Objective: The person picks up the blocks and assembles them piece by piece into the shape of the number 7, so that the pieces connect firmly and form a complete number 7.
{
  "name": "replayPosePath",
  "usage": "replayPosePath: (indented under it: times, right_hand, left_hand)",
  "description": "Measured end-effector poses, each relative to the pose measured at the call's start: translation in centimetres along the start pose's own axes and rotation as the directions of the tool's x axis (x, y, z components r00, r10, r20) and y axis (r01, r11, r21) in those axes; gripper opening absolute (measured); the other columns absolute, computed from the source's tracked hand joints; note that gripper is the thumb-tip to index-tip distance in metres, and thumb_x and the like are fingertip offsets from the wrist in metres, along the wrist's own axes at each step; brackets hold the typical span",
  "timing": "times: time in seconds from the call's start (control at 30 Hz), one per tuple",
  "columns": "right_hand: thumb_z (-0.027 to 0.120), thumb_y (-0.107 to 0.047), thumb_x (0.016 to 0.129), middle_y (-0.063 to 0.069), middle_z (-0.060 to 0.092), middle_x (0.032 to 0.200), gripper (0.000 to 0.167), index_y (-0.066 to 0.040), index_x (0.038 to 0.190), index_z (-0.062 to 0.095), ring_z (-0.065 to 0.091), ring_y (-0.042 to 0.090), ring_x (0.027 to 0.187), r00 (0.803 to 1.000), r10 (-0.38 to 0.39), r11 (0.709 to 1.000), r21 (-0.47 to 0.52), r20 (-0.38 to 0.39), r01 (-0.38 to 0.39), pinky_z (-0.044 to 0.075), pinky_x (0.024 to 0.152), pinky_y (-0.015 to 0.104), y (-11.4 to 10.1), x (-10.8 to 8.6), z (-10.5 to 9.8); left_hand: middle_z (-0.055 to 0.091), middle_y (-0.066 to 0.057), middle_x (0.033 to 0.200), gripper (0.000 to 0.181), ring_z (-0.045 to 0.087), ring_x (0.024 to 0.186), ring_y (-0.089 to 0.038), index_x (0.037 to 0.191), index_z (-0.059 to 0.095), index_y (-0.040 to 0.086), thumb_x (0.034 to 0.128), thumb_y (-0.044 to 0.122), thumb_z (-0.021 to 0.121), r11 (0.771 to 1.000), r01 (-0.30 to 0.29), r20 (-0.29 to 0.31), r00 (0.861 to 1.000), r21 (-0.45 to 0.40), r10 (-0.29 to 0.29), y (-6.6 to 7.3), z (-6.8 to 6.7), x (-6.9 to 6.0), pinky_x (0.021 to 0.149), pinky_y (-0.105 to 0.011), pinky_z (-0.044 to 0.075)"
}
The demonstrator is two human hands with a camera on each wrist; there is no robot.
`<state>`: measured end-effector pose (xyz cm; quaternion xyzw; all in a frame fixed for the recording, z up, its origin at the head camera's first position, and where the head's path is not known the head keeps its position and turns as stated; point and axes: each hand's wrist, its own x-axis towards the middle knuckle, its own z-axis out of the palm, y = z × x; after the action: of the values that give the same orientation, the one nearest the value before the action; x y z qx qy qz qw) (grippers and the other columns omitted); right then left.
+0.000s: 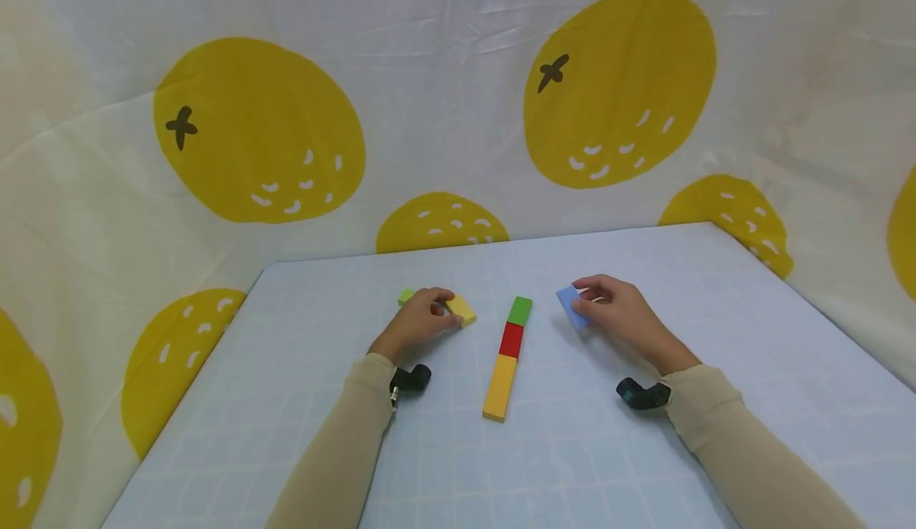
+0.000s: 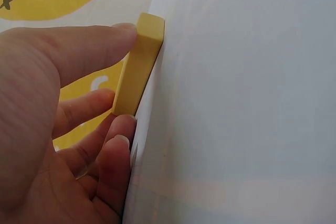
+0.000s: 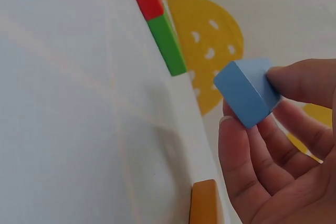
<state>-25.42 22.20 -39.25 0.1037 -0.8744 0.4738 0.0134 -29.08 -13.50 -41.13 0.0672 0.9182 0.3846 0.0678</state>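
My left hand (image 1: 421, 320) grips a yellow block (image 1: 461, 309) by its sides, low at the tabletop. In the left wrist view the thumb lies on one side of this yellow block (image 2: 140, 61), with fingertips at its lower end. Partly hidden behind that hand is a light green block (image 1: 405, 296). My right hand (image 1: 624, 314) pinches a blue block (image 1: 572, 306) between thumb and fingers. The right wrist view shows the blue block (image 3: 249, 90) tilted and held above the table. Between the hands lies a row of a green block (image 1: 520, 311), a red block (image 1: 511, 340) and a longer orange-yellow block (image 1: 499, 388).
An orange block (image 3: 205, 203) stands on the table near my right hand in the right wrist view; the head view does not show it. The pale checked tabletop (image 1: 572, 465) ends at a hanging white cloth (image 1: 444, 99) printed with yellow fruit.
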Motion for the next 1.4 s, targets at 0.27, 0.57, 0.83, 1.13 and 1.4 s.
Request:
replayPosePath:
  times: [0.27, 0.57, 0.83, 1.13, 1.4]
  right_hand:
    - [0.068, -0.027, 0.097, 0.017, 0.059, 0.113, 0.046, -0.008, 0.137, 0.056, 0.062, 0.029, 0.094, 0.998, 0.051, 0.993, 0.106, 0.032, -0.054, 0.058, 0.079, 0.032, -0.1, 2.1, 1.2]
    - [0.06, -0.026, 0.101, 0.018, 0.058, 0.121, 0.048, -0.014, 0.146, 0.05, 0.065, 0.03, 0.099, 0.993, 0.1, 0.979, 0.173, 0.054, -0.108, 0.057, 0.086, 0.038, -0.5, 3.7, 1.9]
    - [0.059, -0.023, 0.102, 0.021, 0.057, 0.12, 0.049, -0.008, 0.147, 0.049, 0.065, 0.027, 0.094, 0.989, 0.142, 0.962, 0.233, 0.028, -0.145, 0.057, 0.085, 0.035, -0.2, 4.5, 2.6]
    - [0.06, -0.024, 0.1, 0.019, 0.059, 0.119, 0.044, -0.01, 0.142, 0.053, 0.062, 0.028, 0.099, 0.978, 0.211, 0.948, 0.245, -0.002, -0.204, 0.057, 0.084, 0.032, -0.2, 4.8, 3.8]
    - [0.059, -0.027, 0.101, 0.017, 0.059, 0.121, 0.045, -0.013, 0.143, 0.051, 0.062, 0.029, 0.101, 0.968, 0.247, 0.944, 0.238, -0.043, -0.23, 0.055, 0.09, 0.035, -0.5, 5.0, 3.9]
  left_hand:
    - [0.06, 0.001, 0.114, 0.05, 0.054, 0.105, -0.021, 0.134, 0.061, 0.019, 0.0883, 0.034, 0.077, 1.0, 0.02, 0.002, 1.0, -0.017, -0.02, -0.1, -0.4, -0.2, 0.094, -0.038, 0.047]
    - [0.061, 0.0, 0.126, 0.054, 0.056, 0.114, -0.021, 0.14, 0.056, 0.019, 0.0926, 0.041, 0.071, 0.998, 0.011, 0.003, 1.0, -0.057, -0.011, -0.5, -0.8, 0.2, 0.099, -0.042, 0.048]
    - [0.061, -0.001, 0.124, 0.047, 0.063, 0.099, -0.02, 0.14, 0.057, 0.017, 0.0978, 0.035, 0.066, 0.993, -0.008, 0.007, 1.0, -0.12, 0.009, -0.3, -1.9, -0.4, 0.085, -0.037, 0.054]
    - [0.068, -0.003, 0.11, 0.038, 0.063, 0.093, -0.02, 0.133, 0.062, 0.013, 0.1001, 0.032, 0.062, 0.989, -0.004, -0.085, 0.996, -0.15, -0.008, -1.4, -3.5, -0.3, 0.077, -0.034, 0.053]
    - [0.066, -0.006, 0.108, 0.031, 0.059, 0.096, -0.024, 0.124, 0.068, 0.01, 0.0996, 0.027, 0.059, 0.984, 0.045, -0.263, 0.961, -0.172, -0.09, -2.2, -4.7, 0.1, 0.077, -0.036, 0.05]
